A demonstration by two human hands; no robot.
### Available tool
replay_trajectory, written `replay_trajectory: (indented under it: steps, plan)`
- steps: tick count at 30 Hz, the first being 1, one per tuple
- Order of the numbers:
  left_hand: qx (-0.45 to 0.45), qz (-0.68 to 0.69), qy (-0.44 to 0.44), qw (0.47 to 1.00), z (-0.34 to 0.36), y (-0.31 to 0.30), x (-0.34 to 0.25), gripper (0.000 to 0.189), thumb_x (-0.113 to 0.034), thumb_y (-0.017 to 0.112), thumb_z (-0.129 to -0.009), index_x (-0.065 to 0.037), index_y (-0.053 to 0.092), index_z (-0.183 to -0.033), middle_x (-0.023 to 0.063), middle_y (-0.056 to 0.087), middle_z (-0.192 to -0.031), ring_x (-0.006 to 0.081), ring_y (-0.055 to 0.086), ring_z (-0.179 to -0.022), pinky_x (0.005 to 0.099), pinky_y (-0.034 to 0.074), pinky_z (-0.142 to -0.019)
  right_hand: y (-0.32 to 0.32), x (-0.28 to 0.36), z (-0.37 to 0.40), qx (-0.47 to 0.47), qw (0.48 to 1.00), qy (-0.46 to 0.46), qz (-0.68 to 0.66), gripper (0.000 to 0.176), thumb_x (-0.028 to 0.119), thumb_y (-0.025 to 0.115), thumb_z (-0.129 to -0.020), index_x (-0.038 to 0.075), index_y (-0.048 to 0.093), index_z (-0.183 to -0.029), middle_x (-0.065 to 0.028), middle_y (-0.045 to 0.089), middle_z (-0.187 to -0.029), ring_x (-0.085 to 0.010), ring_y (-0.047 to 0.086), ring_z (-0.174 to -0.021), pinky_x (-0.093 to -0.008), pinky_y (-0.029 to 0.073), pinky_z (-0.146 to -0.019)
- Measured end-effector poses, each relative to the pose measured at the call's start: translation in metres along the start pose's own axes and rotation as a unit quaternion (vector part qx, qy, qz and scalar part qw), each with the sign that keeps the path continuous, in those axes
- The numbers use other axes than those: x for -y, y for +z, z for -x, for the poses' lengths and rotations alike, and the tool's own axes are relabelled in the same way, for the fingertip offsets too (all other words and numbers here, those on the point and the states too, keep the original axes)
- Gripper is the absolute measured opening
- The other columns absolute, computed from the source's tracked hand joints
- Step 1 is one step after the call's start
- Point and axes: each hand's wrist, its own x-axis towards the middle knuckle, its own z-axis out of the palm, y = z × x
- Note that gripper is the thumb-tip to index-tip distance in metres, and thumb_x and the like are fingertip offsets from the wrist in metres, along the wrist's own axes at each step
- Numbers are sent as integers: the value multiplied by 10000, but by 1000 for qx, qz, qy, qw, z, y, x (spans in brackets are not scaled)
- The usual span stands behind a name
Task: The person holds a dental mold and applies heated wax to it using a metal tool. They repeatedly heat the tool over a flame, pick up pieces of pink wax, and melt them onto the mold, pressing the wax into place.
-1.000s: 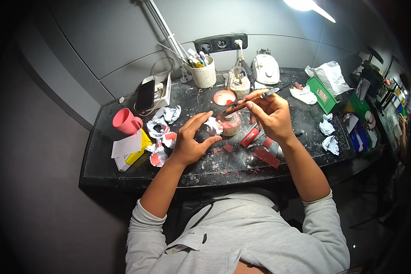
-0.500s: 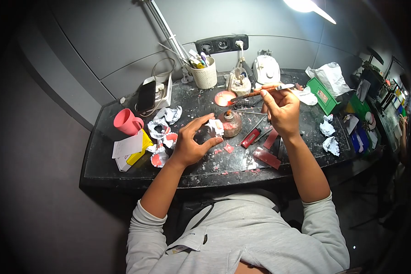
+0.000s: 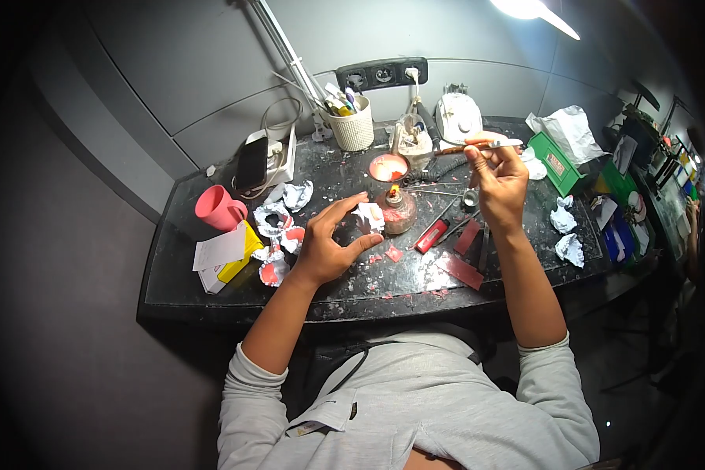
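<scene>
My left hand point(image 3: 328, 243) holds a small white piece point(image 3: 369, 218) between thumb and fingers, left of a glass burner point(image 3: 398, 211) with a small flame at its wick. Above the burner sits a round dish point(image 3: 388, 168) of pink-red wax. My right hand point(image 3: 500, 185) is raised at the right, pinching a thin brown-handled tool point(image 3: 478, 146) that lies nearly level, its tip pointing left. Below and between the hands are a red box-like object point(image 3: 432, 235) and flat pink wax sheets point(image 3: 460, 271), with pink scraps around them.
At the left are a pink mug point(image 3: 220, 209), a phone point(image 3: 251, 165), a yellow box point(image 3: 243, 252) and white moulded pieces point(image 3: 272, 220). Behind stand a pen cup point(image 3: 351, 125) and a white device point(image 3: 458, 117). A green box point(image 3: 554, 163) and crumpled paper point(image 3: 569, 249) lie right.
My right hand has moved right and slightly down, taking the tool away from the wax dish. The burner's flame now shows more clearly. My left hand has barely moved.
</scene>
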Motion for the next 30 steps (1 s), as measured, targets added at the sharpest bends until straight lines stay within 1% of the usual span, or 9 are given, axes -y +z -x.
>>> replay_trajectory:
  steps: [2,3,4,6,7,12,22,28,30]
  plan:
    - [-2,-11,10,1000,-1,0,0,649,-212,885,-748,3,617,-1299,171,680,-1253,273,653,-1170,370,484,-1023,-1,0,-3,-34,999,-20,-5,159,59,707,-942,2,673,-1087,-4,686,-824,-17,562,-636,-173,455,-530]
    - [-3,-6,1,1000,-1,0,-1,647,-210,885,-748,2,619,-1298,171,680,-1253,275,654,-1168,371,484,-1021,-3,-1,-3,-36,999,-8,2,167,53,721,-928,-2,674,-1079,-35,706,-856,-51,622,-678,-195,504,-548]
    - [-5,-1,-6,1000,-1,0,-2,644,-209,885,-748,0,620,-1297,171,680,-1254,277,655,-1165,372,485,-1020,-1,2,-3,-36,999,-14,0,167,53,721,-928,-2,674,-1079,-35,706,-856,-51,622,-678,-195,504,-548]
    - [-9,-6,-5,1000,0,0,-1,623,-202,881,-751,-7,631,-1287,173,684,-1239,278,657,-1157,371,486,-1013,3,10,-3,-39,999,10,-16,179,48,729,-918,-8,670,-1077,-75,721,-894,-111,689,-753,-231,563,-583]
    - [-9,-7,-8,1000,0,1,0,622,-211,880,-754,-11,633,-1288,175,687,-1229,278,658,-1153,370,487,-1010,1,9,-3,-20,999,18,-16,179,40,730,-912,-14,666,-1070,-108,729,-926,-162,722,-829,-267,600,-619]
    - [-3,-5,-32,999,0,1,2,631,-252,876,-762,-19,634,-1295,180,696,-1190,264,668,-1105,369,495,-988,3,7,0,4,1000,18,-8,150,48,708,-933,-4,665,-1066,-82,730,-943,-134,711,-841,-255,585,-635]
    - [-6,-8,-24,1000,0,2,4,640,-265,882,-756,-32,636,-1299,172,699,-1180,258,670,-1079,368,506,-963,7,6,2,23,999,35,-10,142,61,722,-928,14,673,-1053,-63,725,-931,-119,699,-834,-248,585,-640]
    - [-8,-13,-26,1000,0,2,2,634,-266,883,-754,-40,641,-1295,170,700,-1175,262,671,-1061,370,510,-950,6,4,1,24,999,26,-20,140,53,717,-929,7,671,-1052,-70,723,-924,-123,697,-823,-247,582,-607]
    - [-8,-9,-28,1000,0,2,1,631,-273,882,-755,-40,644,-1290,171,701,-1172,263,672,-1058,372,510,-949,5,6,1,20,998,25,-57,142,44,719,-924,-6,668,-1047,-74,723,-913,-123,695,-810,-244,573,-584]
